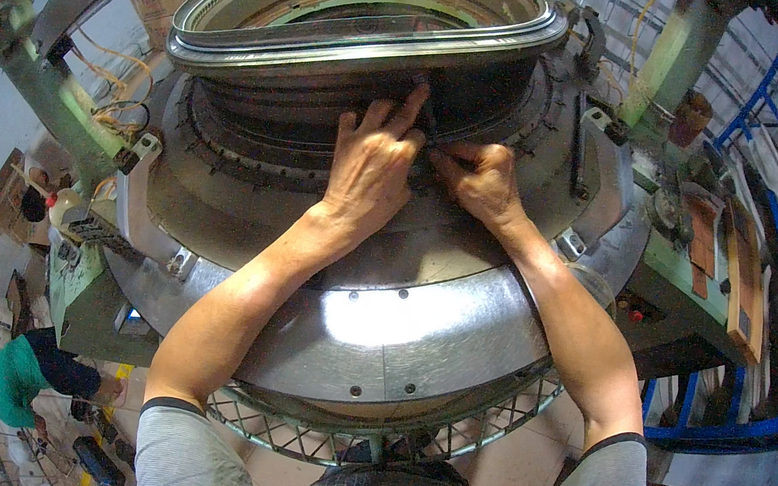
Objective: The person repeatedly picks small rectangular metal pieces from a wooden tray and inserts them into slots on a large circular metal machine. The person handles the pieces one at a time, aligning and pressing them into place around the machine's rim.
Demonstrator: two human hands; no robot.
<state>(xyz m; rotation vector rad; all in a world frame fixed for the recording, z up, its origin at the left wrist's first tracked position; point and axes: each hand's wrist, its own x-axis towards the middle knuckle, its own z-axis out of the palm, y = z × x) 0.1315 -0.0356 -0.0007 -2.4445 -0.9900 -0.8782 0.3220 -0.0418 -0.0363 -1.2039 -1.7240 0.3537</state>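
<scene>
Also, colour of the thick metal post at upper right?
Thick metal post: pale green, clearest in head view.

No text, brand, number or sign is legible. On the green machine base at the left, 1 small blue-and-white patch is visible; its content is too small to read.
</scene>
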